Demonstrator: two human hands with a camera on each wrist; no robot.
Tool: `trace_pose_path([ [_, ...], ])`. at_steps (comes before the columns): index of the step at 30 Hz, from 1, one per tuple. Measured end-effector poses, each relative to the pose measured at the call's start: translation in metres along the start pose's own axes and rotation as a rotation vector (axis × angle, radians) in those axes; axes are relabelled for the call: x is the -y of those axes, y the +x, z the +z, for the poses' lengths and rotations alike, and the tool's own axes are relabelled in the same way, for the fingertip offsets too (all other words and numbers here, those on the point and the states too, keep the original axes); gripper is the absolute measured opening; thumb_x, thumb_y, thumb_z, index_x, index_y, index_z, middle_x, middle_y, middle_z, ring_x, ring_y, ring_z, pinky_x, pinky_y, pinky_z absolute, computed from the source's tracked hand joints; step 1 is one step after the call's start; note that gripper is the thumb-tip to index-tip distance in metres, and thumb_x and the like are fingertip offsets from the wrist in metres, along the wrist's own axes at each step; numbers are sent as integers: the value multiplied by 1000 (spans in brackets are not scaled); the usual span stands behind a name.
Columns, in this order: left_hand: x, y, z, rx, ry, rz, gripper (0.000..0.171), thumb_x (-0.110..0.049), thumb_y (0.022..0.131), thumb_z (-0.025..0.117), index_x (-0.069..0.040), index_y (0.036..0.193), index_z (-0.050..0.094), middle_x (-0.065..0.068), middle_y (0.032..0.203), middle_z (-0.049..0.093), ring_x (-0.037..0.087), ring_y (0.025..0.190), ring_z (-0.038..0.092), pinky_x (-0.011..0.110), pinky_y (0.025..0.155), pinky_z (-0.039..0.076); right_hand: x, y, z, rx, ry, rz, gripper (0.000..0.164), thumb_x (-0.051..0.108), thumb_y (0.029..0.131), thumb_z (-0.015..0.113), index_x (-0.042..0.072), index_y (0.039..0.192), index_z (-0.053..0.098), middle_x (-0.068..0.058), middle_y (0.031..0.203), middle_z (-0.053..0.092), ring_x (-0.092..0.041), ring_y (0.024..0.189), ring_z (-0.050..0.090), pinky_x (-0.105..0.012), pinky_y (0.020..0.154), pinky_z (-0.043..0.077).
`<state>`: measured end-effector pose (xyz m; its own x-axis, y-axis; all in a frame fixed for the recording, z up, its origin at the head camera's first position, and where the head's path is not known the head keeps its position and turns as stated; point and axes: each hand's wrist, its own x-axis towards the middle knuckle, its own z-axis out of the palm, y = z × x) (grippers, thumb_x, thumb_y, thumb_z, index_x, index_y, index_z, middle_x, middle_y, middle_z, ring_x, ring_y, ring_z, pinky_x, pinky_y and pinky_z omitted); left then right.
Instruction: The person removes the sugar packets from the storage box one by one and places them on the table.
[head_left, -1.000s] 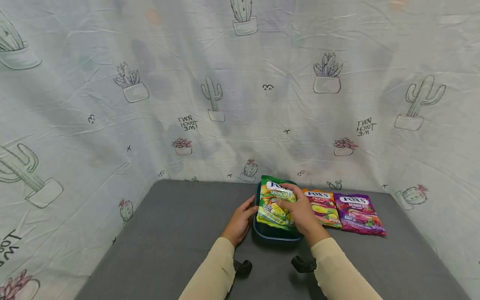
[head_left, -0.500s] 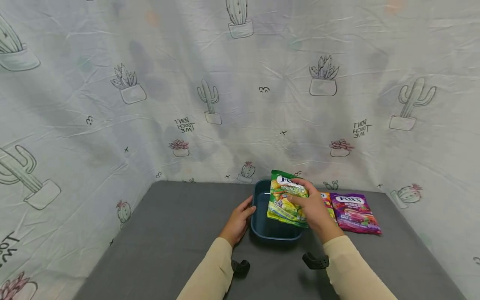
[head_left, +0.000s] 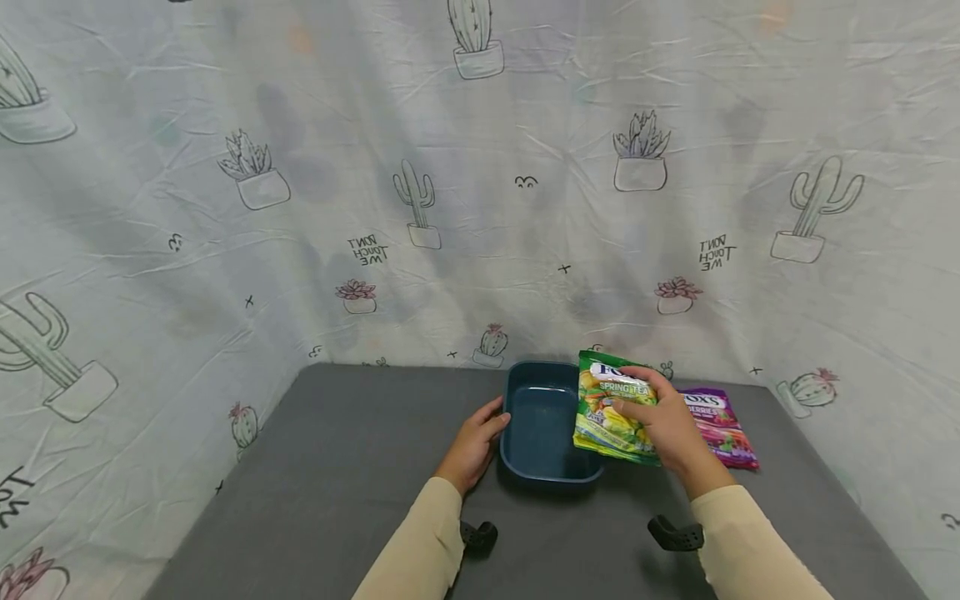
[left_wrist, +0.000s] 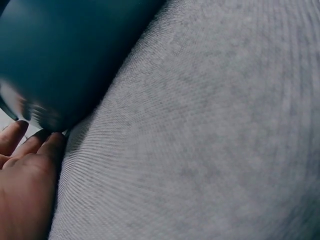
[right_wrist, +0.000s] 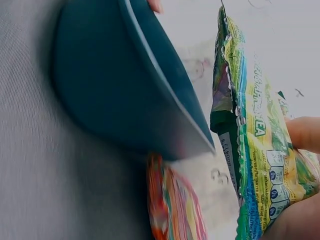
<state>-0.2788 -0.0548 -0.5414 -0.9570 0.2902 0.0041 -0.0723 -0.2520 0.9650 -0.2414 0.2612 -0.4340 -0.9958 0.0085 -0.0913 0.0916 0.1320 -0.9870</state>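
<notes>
A dark blue rectangular plastic tub (head_left: 551, 433) stands on the grey cloth, with its inside bare in the head view. My left hand (head_left: 474, 440) rests against its left side, the thumb at the rim and the fingertips (left_wrist: 52, 142) touching the outer wall. Over the tub's right edge, my right hand (head_left: 670, 423) pinches a green and yellow candy bag (head_left: 603, 417) marked Spring Tea, thumb across its printed face. In the right wrist view the bag (right_wrist: 257, 135) is seen edge-on, held apart from the tub.
A purple Berries candy bag (head_left: 716, 425) lies at the right, partly behind my right hand. An orange candy bag (right_wrist: 172, 205) lies beside the tub, hidden in the head view. Behind the grey table (head_left: 360, 475) hangs a cactus-print sheet (head_left: 480, 208).
My right hand has carried the green candy bag rightward from over the tub's middle, baring its inside and covering the orange bag. My left hand stays at the tub's left side.
</notes>
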Motion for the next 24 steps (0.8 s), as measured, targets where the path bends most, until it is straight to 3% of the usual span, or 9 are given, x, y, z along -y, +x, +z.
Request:
trace_pose_path([
  [13, -4, -1, -1, 8, -18, -9, 60, -15, 115, 56, 10, 165, 34, 30, 163, 43, 41, 142, 51, 43, 115, 45, -13, -23, -45, -50, -75, 36, 71, 17, 108, 73, 11, 168, 35, -27, 137, 52, -26, 90, 73, -41, 74, 64],
  [16, -5, -1, -1, -3, -11, -19, 60, -16, 115, 56, 10, 165, 35, 29, 164, 43, 41, 143, 50, 45, 117, 43, -18, -29, -50, -53, -144, 50, 71, 18, 107, 73, 10, 168, 36, -30, 149, 43, -30, 93, 70, -41, 74, 62],
  [20, -4, -1, -1, -12, 11, -30, 61, -18, 115, 56, 9, 165, 35, 28, 164, 43, 41, 144, 50, 50, 120, 39, -24, -36, -56, -47, -263, 54, 73, 22, 106, 75, 7, 167, 38, -32, 170, 16, -37, 110, 60, -40, 77, 56],
  [24, -2, -1, -1, -9, 14, -33, 59, -18, 115, 55, 8, 165, 36, 28, 164, 43, 41, 144, 49, 51, 121, 37, -31, -41, -59, -16, -281, 70, 72, 22, 106, 76, 5, 166, 39, -32, 174, 6, -37, 110, 58, -40, 78, 55],
])
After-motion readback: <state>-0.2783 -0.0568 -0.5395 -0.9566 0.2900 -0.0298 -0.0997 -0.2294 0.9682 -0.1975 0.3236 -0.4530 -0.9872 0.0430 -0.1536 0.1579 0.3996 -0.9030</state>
